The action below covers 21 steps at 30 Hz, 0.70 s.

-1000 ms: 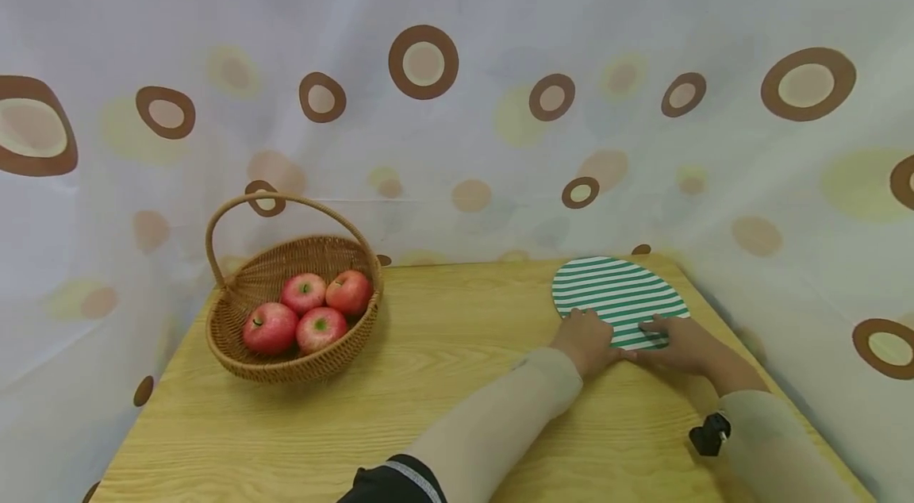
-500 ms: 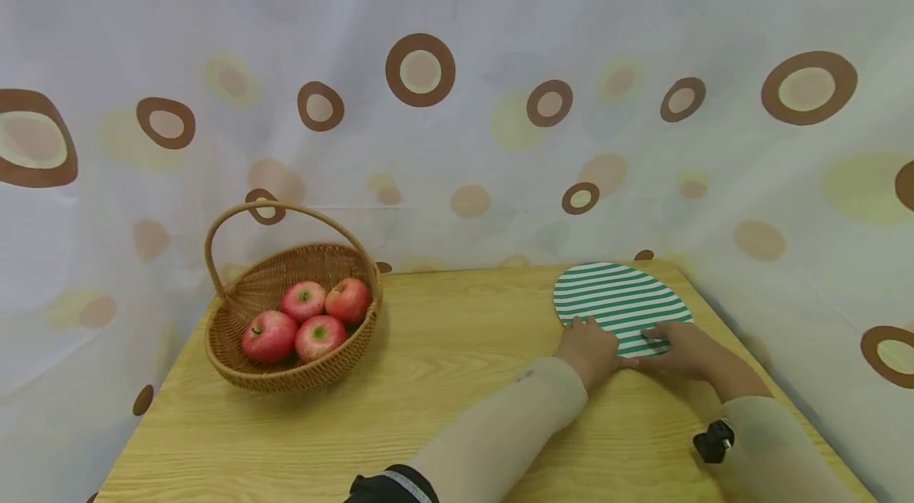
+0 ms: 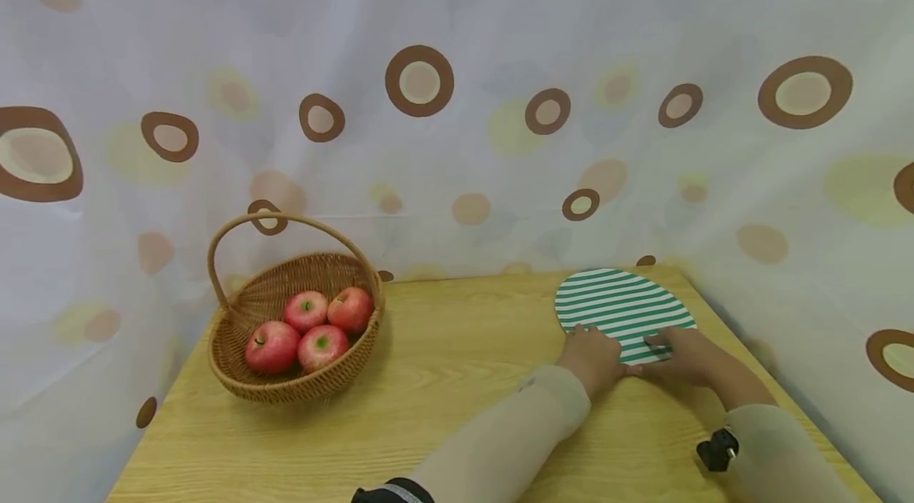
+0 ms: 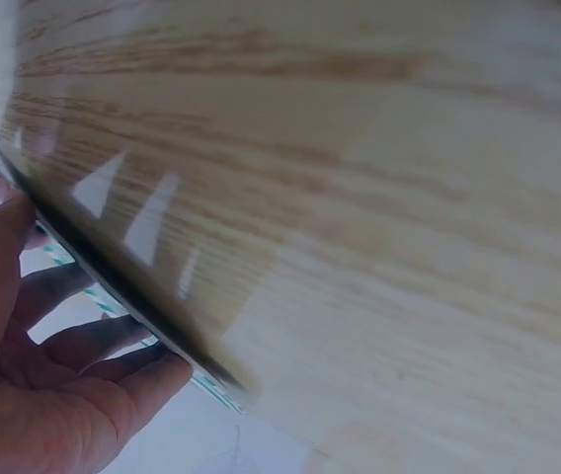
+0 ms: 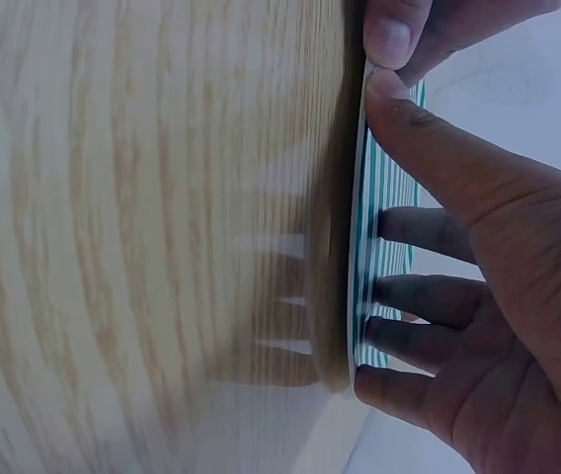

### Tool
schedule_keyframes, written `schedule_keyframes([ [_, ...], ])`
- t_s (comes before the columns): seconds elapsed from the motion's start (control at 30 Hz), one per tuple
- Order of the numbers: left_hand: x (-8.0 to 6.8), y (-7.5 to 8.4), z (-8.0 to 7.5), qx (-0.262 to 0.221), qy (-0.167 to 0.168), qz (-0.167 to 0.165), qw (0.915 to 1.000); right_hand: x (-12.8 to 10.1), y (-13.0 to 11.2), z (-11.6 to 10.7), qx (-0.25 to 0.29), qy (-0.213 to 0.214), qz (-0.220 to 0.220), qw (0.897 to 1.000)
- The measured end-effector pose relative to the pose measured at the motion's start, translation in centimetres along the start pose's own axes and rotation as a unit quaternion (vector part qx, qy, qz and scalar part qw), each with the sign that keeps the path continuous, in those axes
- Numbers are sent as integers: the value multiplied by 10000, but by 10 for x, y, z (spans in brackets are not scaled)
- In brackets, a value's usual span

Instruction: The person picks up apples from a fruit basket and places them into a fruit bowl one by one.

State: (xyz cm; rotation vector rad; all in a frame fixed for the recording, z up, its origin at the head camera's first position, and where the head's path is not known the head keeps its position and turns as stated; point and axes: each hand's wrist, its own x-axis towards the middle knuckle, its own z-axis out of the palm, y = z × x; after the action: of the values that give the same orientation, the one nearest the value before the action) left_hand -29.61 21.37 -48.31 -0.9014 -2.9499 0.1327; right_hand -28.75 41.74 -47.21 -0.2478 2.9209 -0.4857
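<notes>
A round placemat (image 3: 617, 301) with green and white stripes lies on the wooden table at the far right. My left hand (image 3: 591, 358) rests at its near left edge, the thumb and fingertips touching the rim and top. To the right, my right hand (image 3: 681, 356) rests on the near right edge. In the right wrist view, the right hand (image 5: 518, 296) has its fingers spread over the striped top and its thumb along the rim, meeting the other thumb. The left wrist view shows the left hand (image 4: 63, 375) at the placemat's edge with fingers extended.
A wicker basket (image 3: 300, 390) with an arched handle stands at the left of the table (image 3: 443, 376). Several red apples (image 3: 307, 311) lie inside it. A patterned curtain (image 3: 457, 146) encloses the back and sides. A small black device (image 3: 717, 451) sits on the right wrist.
The head view has tilted up slightly, so everything sits lower in it. Both hands stay at the placemat's near edge, and the placemat shows no clear shift on the table.
</notes>
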Motion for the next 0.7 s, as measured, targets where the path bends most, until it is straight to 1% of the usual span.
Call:
schedule_keyframes([
  [0.13,-2,-1,-1,-29,-17,24,10000,-2,-1,3,3,-19,76,10000],
  [0.27,-5,-5,-3,-50,-88,20,9999,-1,-5,4,-43,-12,44,10000],
  [0.5,-14,-9,-6,-34,-13,46,10000,0,-10,6,-49,-21,-23,10000],
  [0.7,-17,-11,-8,-107,42,99,9999,-2,-13,12,-7,14,147,9999],
])
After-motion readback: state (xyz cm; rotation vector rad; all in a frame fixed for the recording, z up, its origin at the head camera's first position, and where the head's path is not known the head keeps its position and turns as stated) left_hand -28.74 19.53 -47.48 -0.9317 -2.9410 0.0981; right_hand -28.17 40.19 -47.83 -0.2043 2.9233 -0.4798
